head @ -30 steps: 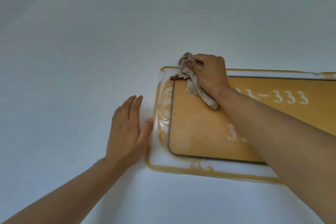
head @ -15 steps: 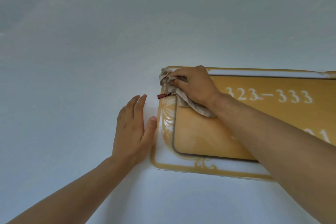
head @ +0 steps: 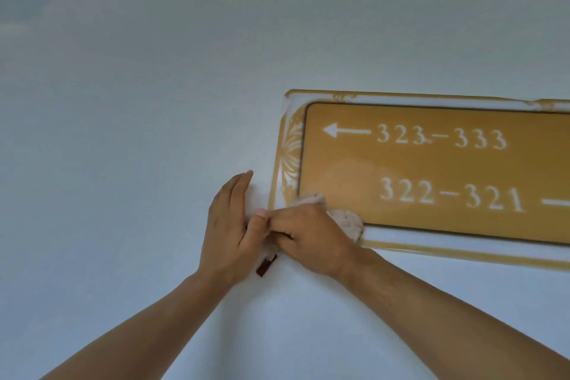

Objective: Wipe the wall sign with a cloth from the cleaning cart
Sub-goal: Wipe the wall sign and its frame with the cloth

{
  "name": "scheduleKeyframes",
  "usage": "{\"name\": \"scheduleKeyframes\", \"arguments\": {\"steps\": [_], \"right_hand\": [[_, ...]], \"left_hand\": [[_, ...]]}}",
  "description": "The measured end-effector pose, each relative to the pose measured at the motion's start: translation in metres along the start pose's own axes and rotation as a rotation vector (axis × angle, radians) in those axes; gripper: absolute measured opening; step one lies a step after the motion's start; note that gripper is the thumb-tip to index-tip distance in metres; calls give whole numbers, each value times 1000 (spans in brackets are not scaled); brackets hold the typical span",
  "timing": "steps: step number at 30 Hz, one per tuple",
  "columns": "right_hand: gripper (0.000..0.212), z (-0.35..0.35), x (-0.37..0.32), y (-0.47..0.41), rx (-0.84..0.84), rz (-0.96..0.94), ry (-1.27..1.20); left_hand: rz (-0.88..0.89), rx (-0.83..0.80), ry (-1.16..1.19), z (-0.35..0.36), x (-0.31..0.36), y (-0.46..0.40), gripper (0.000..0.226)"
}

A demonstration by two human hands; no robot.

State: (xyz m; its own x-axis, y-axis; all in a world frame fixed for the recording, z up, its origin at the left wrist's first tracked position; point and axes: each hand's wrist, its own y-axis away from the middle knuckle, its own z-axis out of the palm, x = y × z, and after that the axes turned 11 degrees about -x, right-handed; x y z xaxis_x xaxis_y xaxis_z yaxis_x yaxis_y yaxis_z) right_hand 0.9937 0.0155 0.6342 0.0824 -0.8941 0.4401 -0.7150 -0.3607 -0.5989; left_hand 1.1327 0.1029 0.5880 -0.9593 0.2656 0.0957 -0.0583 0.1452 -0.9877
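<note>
A gold wall sign (head: 431, 170) with white room numbers and an arrow hangs on the pale wall, right of centre. My right hand (head: 311, 237) presses a crumpled beige cloth (head: 345, 219) against the sign's lower left corner. The cloth's small dark red tag (head: 266, 265) pokes out below the hands. My left hand (head: 229, 222) lies flat on the wall just left of the sign, fingers together and pointing up, its thumb touching my right hand's fingers.
Plain white wall (head: 154, 102) fills the view above, left of and below the sign. The sign's right end runs out of the frame. The cleaning cart is not in view.
My right hand has slid the cloth down the sign's left edge from the top corner to the bottom corner. The arrow and both number rows now show. My left hand stays on the wall.
</note>
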Motion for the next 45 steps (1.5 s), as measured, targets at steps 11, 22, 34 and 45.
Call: {"name": "scheduleKeyframes", "arguments": {"steps": [11, 22, 34, 45], "right_hand": [[20, -5, -53, 85, 324, 363, -746], [18, -71, -36, 181, 593, 664, -665], [15, -173, -18, 319, 708, 782, -373], [13, -206, -14, 365, 672, 837, -330]], "left_hand": [[68, -58, -75, -24, 56, 15, 58], [47, -149, -134, -7, 102, 34, 57], [-136, -290, -455, 47, 216, 49, 70], [-170, -442, -615, 84, 276, 71, 78]]}}
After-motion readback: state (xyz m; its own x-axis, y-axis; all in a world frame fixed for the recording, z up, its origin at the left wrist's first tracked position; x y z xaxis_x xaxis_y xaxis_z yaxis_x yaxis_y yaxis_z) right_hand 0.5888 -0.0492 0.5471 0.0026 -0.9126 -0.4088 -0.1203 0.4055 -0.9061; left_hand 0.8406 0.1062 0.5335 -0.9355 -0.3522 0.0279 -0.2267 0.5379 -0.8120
